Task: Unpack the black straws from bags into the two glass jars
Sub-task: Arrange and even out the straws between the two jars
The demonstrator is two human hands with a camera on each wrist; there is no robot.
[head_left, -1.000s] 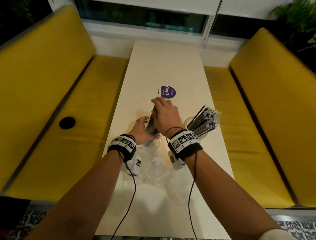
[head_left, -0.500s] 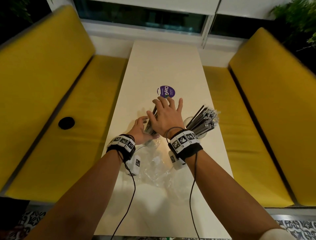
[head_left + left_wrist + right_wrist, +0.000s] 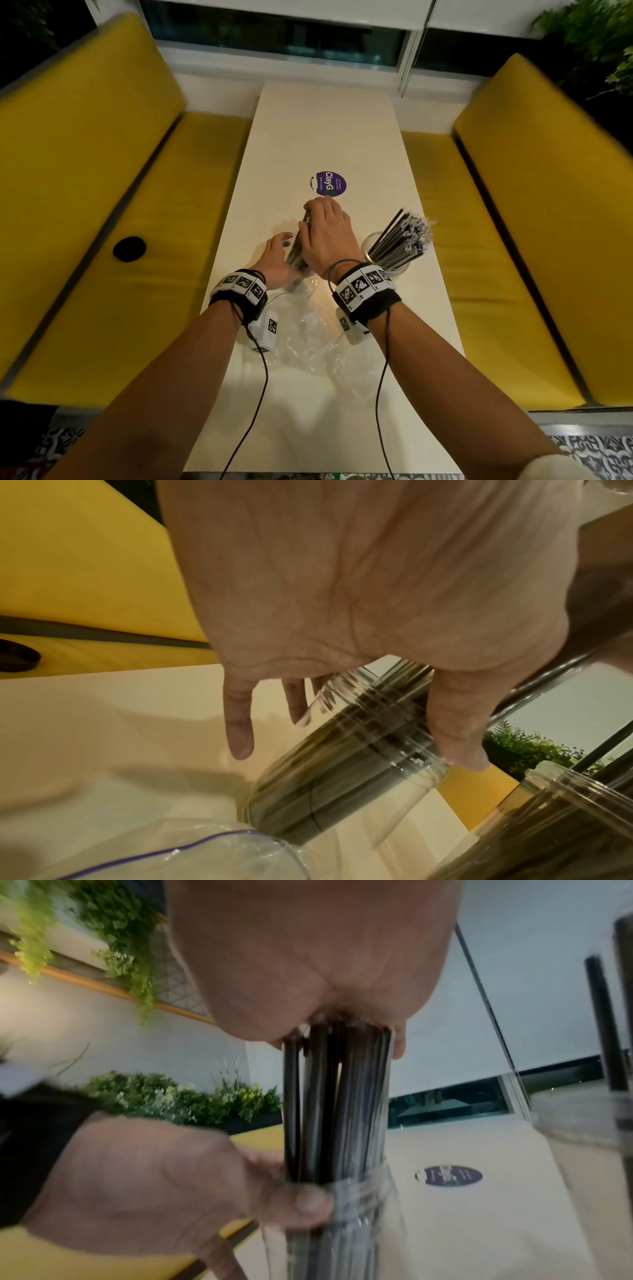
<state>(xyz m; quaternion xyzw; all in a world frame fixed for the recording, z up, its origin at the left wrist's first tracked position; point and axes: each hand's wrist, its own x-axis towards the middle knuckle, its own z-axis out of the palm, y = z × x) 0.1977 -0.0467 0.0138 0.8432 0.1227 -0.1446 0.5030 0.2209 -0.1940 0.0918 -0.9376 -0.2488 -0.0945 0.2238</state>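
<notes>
A glass jar (image 3: 342,791) leans tilted on the white table (image 3: 325,120), packed with black straws (image 3: 335,1096). My left hand (image 3: 284,243) holds it at the threaded neck, thumb (image 3: 308,1204) on one side and fingers on the other. My right hand (image 3: 315,212) is curled over the tops of these straws and grips them from above. To the right stands the second glass jar (image 3: 387,260), with its own bundle of black straws (image 3: 404,236) fanning out to the upper right. The jar under my hands is mostly hidden in the head view.
Crumpled clear plastic bags (image 3: 308,339) lie on the table just in front of my wrists. A round purple sticker (image 3: 329,183) sits beyond my hands. Yellow benches (image 3: 102,205) run along both sides of the table, with a black disc (image 3: 129,249) on the left one.
Half a second ago my right hand's fingers were spread above the straws; now they are curled down on the straw tops again. The left hand has stayed at the jar.
</notes>
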